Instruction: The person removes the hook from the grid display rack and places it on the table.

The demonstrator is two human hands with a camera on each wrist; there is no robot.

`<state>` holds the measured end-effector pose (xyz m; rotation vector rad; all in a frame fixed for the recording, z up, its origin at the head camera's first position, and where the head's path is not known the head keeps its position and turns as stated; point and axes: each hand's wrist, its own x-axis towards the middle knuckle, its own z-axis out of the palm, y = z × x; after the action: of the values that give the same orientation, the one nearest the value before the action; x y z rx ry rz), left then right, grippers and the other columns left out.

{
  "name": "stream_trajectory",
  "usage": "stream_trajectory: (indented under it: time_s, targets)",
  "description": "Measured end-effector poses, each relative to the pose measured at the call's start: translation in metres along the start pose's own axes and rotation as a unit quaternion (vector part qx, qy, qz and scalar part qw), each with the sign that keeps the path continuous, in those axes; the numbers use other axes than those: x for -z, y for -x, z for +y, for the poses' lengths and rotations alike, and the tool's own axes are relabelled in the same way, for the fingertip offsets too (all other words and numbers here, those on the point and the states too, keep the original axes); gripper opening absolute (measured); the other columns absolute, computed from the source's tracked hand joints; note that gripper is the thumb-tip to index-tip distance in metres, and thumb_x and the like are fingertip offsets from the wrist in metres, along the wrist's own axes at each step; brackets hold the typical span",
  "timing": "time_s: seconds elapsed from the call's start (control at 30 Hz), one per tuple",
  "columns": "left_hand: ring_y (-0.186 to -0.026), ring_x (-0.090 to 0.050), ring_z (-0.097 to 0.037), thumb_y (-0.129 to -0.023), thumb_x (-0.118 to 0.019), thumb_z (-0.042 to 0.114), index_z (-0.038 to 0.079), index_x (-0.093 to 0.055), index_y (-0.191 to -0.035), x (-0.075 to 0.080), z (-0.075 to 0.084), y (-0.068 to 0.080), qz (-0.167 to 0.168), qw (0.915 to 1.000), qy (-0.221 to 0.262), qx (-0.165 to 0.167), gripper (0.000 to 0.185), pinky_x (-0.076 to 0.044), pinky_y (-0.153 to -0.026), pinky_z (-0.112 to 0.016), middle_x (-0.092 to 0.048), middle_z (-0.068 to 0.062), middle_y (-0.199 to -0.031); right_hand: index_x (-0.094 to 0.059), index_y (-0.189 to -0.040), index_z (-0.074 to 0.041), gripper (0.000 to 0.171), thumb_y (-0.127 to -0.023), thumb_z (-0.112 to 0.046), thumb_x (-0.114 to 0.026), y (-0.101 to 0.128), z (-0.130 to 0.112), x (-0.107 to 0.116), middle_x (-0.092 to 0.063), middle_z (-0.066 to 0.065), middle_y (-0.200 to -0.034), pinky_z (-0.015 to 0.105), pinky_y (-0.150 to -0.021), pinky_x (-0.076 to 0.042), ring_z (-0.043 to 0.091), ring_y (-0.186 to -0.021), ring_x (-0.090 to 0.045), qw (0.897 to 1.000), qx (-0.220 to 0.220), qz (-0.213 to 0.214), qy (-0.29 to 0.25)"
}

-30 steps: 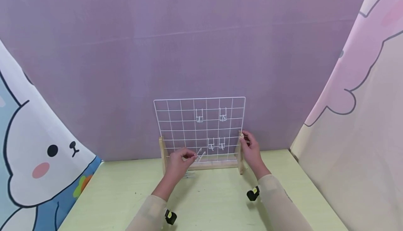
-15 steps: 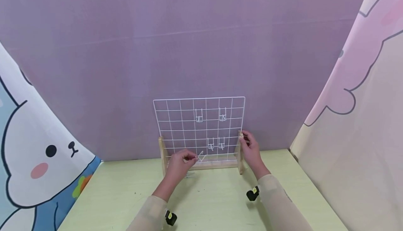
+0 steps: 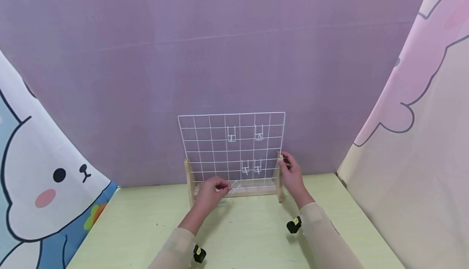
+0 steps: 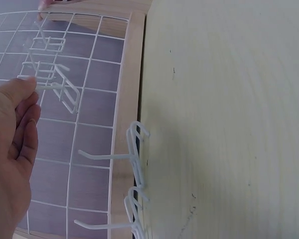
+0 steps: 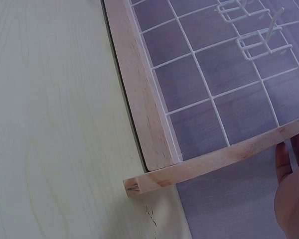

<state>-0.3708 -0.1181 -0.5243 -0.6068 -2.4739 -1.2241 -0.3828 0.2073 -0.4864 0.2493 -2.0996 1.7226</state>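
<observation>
My left hand (image 3: pixel 210 193) pinches the prong of a white wire hook (image 4: pixel 72 94) between thumb and fingers, close in front of the lower part of a white wire grid (image 3: pixel 216 145). Whether that hook touches the grid I cannot tell. The grid stands upright in a wooden frame. At its right side, my right hand (image 3: pixel 292 175) grips the wooden side post (image 5: pixel 214 162), fingers against its outer face. Several hooks hang on the grid: two higher up, including one hook (image 3: pixel 259 133) at upper right, and two lower, including one hook (image 3: pixel 258 167).
Two more white hooks, one nearer hook (image 4: pixel 132 219) and one farther hook (image 4: pixel 134 154), lie by the frame's wooden base bar (image 4: pixel 127 109). Pale yellow table (image 3: pixel 249 236) spreads in front. A purple backdrop (image 3: pixel 234 57) stands behind, with cartoon-printed panels at both sides.
My left hand has come slightly down and right, and the hook it pinches has turned and dropped lower in front of the grid. My right hand stays at the post.
</observation>
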Motion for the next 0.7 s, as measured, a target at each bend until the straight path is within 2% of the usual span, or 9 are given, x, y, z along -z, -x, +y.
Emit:
stream_trajectory:
  time_s: [0.13,0.27,0.7]
  targets:
    - [-0.088,-0.070,-0.011,-0.098,-0.086,0.010,0.011,-0.083,-0.100,-0.0016,-0.0034,-0.0001,-0.006,1.0000,0.000,-0.006,0.004,-0.062,-0.078,-0.027,-0.075,0.012,-0.092,-0.057,-0.151,0.004,0.037,-0.116,-0.008,-0.057,-0.0007,0.0003,0.0002,-0.064,0.024,-0.131,0.020,-0.089,-0.056,0.023,-0.112,-0.059,1.000,-0.011,0.002,-0.002]
    - [-0.090,-0.070,-0.011,-0.099,-0.085,0.011,0.015,-0.083,-0.100,-0.0024,-0.0052,-0.0011,-0.016,0.9999,-0.002,-0.003,0.005,-0.062,-0.080,-0.027,-0.075,0.012,-0.094,-0.058,-0.151,0.003,0.037,-0.116,-0.009,-0.057,-0.0023,0.0013,0.0002,-0.064,0.024,-0.132,0.019,-0.089,-0.055,0.024,-0.113,-0.059,1.000,-0.017,0.002,0.000]
    - [-0.090,-0.071,-0.010,-0.098,-0.087,0.013,0.020,-0.082,-0.098,-0.0093,-0.0089,-0.0027,-0.034,0.9994,-0.008,0.003,0.008,-0.062,-0.080,-0.027,-0.076,0.011,-0.095,-0.057,-0.152,0.005,0.038,-0.116,-0.008,-0.057,-0.0017,-0.0002,0.0005,-0.064,0.026,-0.133,0.019,-0.090,-0.055,0.023,-0.112,-0.059,1.000,-0.015,-0.001,0.001]
